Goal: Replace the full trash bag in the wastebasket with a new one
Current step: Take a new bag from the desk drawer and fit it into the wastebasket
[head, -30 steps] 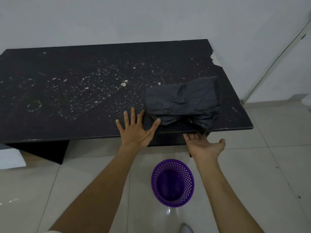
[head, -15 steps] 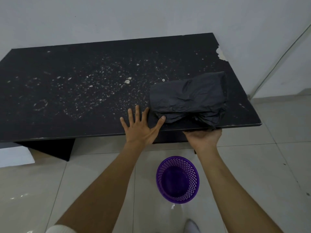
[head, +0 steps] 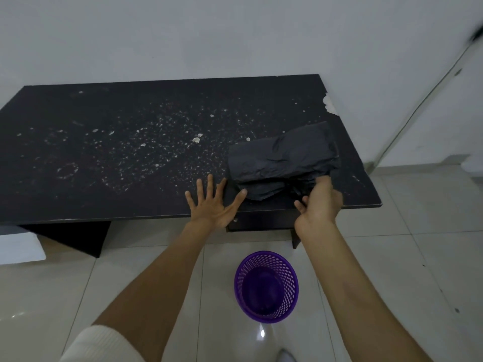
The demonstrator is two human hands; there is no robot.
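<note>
A folded black trash bag (head: 282, 160) lies on the right part of a black table (head: 117, 158), close to its front edge. My left hand (head: 213, 205) rests flat on the table with fingers spread, its thumb touching the bag's left edge. My right hand (head: 320, 202) pinches the bag's near right corner at the table edge. A purple mesh wastebasket (head: 266, 286) stands upright on the floor between my forearms, with no bag in it.
The tabletop is speckled with white flecks and has a chipped patch (head: 329, 105) at its right edge. A white wall stands behind it. Pale floor tiles (head: 418, 257) surround the basket. A white object (head: 18, 246) sits under the table's left end.
My right hand rose from under the table's front edge and took hold of the bag's near corner. My left hand stayed flat on the table.
</note>
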